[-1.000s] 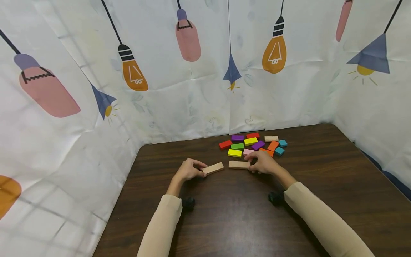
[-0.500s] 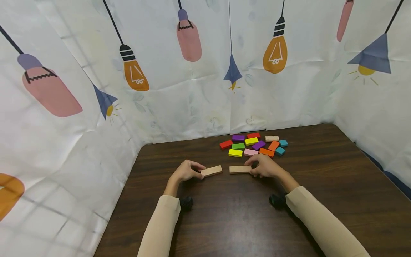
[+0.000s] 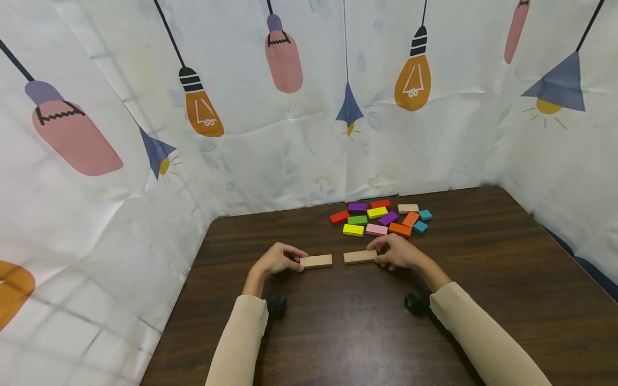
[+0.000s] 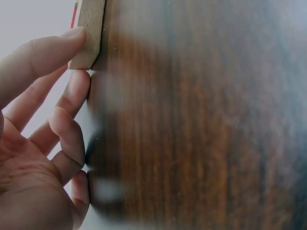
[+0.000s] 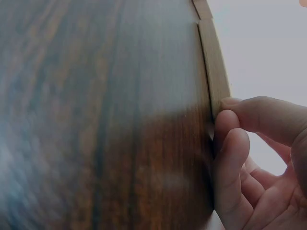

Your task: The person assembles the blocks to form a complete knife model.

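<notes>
Two plain wooden blocks lie flat on the dark table, end to end with a small gap between them. My left hand [image 3: 276,260] pinches the outer end of the left wooden block [image 3: 316,261] between thumb and fingers. At the outer end of the right wooden block [image 3: 358,257], my right hand [image 3: 398,252] has its thumb and fingers pinched on it. The left wrist view shows the thumb against the side of the block [image 4: 92,33], other fingers resting on the tabletop. In the right wrist view the block [image 5: 214,62] runs away from the curled fingers.
Behind the hands lies a group of small coloured blocks, among them a yellow block [image 3: 353,230], a pink block [image 3: 376,229] and a blue block [image 3: 420,227]. A plain wooden block [image 3: 407,208] sits there too. A printed curtain [image 3: 309,134] hangs beyond the table [image 3: 338,321].
Both hands have drawn their wooden blocks slightly toward the body. The left block has turned from slanted to nearly level across the view; the right block now tilts slightly.
</notes>
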Demonstrator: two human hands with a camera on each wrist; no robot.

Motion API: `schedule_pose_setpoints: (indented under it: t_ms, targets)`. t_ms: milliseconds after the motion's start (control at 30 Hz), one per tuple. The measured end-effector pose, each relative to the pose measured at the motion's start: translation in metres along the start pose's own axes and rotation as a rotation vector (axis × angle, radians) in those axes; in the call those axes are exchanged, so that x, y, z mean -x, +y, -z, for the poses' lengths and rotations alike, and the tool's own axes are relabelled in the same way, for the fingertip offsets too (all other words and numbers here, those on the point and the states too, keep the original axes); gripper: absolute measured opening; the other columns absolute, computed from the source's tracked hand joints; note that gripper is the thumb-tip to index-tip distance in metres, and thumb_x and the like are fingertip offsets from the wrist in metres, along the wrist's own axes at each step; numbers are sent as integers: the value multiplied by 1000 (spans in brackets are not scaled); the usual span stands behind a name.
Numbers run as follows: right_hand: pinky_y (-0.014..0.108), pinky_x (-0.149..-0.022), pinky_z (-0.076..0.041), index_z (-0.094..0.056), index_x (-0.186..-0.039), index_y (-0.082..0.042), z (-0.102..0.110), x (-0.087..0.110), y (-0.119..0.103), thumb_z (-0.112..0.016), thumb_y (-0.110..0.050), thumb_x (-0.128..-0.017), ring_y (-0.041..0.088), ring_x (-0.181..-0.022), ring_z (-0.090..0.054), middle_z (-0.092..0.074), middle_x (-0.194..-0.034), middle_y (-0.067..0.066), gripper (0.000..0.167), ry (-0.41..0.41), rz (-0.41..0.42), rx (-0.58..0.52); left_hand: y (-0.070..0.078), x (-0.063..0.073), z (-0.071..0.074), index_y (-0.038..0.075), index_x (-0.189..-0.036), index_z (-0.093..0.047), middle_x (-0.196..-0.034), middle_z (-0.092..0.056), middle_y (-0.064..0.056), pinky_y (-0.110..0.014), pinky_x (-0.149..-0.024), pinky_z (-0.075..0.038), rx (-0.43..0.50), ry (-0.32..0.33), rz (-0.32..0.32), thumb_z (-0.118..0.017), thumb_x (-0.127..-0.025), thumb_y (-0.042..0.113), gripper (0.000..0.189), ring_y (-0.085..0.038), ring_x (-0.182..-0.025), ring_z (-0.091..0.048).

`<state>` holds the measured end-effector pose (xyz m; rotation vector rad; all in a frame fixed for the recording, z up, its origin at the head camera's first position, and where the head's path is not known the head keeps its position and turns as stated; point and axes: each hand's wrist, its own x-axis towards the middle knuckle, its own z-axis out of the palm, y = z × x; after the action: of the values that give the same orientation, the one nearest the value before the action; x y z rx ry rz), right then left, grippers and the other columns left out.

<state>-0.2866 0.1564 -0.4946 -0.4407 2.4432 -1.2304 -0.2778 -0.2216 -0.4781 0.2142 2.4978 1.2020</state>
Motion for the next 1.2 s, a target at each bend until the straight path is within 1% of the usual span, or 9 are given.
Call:
schedule_pose_setpoints:
  t_ms: [67,300,633,800,933,1067,1200]
  targets:
    - [31,-57,-57,-73,-122,-10,0,0,0,-74,-9,-93,18,-72,-63,-62,-101,11,29,-3,9,-1,-1,0,0,18,-109,-81,-98,-71,-4,-36,-88,-46,5,-4,-1,-87,-82,13,29,-19,-91,-59]
    - [33,-59,-58,-74,-120,-12,-4,1,0,-75,-8,-92,20,-72,-61,-61,-100,10,28,11,-19,-29,-5,0,2,16,-111,-81,-98,-71,-4,-39,-90,-47,4,-16,-13,-87,-82,15,30,-18,-90,-60]
    - [32,-55,-57,-73,-120,-10,-15,-2,-4,-75,-7,-92,18,-69,-61,-63,-102,11,29,2,28,-63,-6,1,3,12,-108,-81,-99,-72,-8,-34,-82,-49,40,-7,-10,-88,-81,11,29,-19,-87,-61]
    - [32,-55,-57,-72,-120,-10,-20,-5,-6,-74,-7,-93,18,-69,-60,-62,-99,10,27,0,27,-81,-6,0,3,12,-108,-81,-96,-72,-6,-33,-82,-49,40,-11,-5,-88,-80,11,29,-19,-86,-62]
    - [33,-56,-57,-73,-119,-11,-25,-7,-9,-73,-7,-93,20,-70,-60,-61,-97,10,26,11,11,-90,-7,-1,4,14,-106,-81,-95,-72,-4,-34,-84,-48,35,-17,1,-89,-79,14,28,-19,-87,-63]
    - [33,-56,-57,-73,-119,-12,-27,-8,-11,-73,-7,-93,20,-70,-60,-60,-99,10,26,19,0,-95,-7,-1,5,15,-106,-81,-94,-72,-3,-35,-85,-48,36,-25,0,-89,-79,15,28,-20,-88,-62]
    - [33,-56,-57,-73,-119,-10,-30,-9,-14,-74,-7,-93,19,-70,-61,-60,-101,11,27,16,16,-97,-7,1,6,13,-107,-80,-94,-72,-3,-34,-84,-50,30,-25,-4,-89,-80,14,28,-18,-86,-63]
